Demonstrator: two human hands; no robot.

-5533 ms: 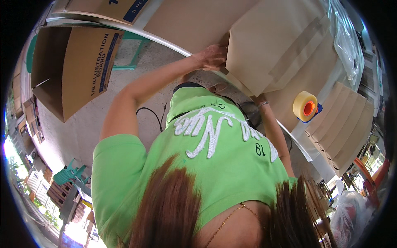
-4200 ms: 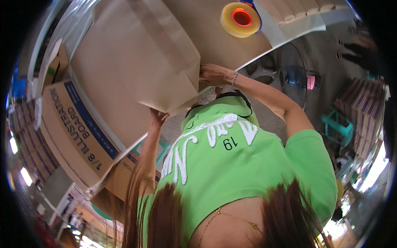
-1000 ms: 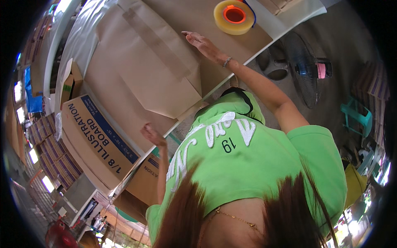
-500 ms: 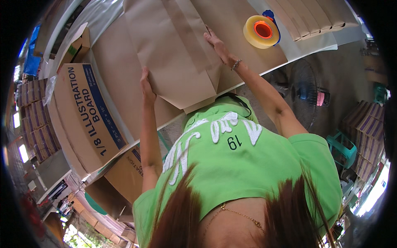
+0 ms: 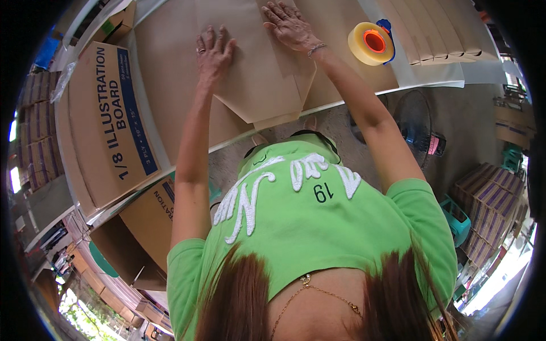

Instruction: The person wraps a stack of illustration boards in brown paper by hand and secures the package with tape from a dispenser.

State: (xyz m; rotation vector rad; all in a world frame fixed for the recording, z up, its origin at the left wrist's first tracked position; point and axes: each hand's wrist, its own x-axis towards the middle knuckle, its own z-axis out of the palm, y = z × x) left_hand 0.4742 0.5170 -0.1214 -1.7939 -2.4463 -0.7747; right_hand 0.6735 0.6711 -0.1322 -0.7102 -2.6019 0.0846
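A large brown paper bag lies flat in front of me, its near end folded to a tapered shape with slanted corners. My left hand rests palm down on its left part, fingers spread, a ring on one finger. Farther off, my right hand lies flat on the bag's right side with its fingers stretched out. Neither hand grips anything. To the right of my right hand sits a tape dispenser with a wide roll of clear yellowish tape around an orange core.
Flat brown paper bags lie overlapped at the far right of the table. A printed cardboard box stands along the left edge, an open carton below it. A fan and a teal stool stand to the right.
Both hands have moved from the bag's side edges onto its top, farther from me, and now lie flat. The bag's near end appears slightly farther from my body.
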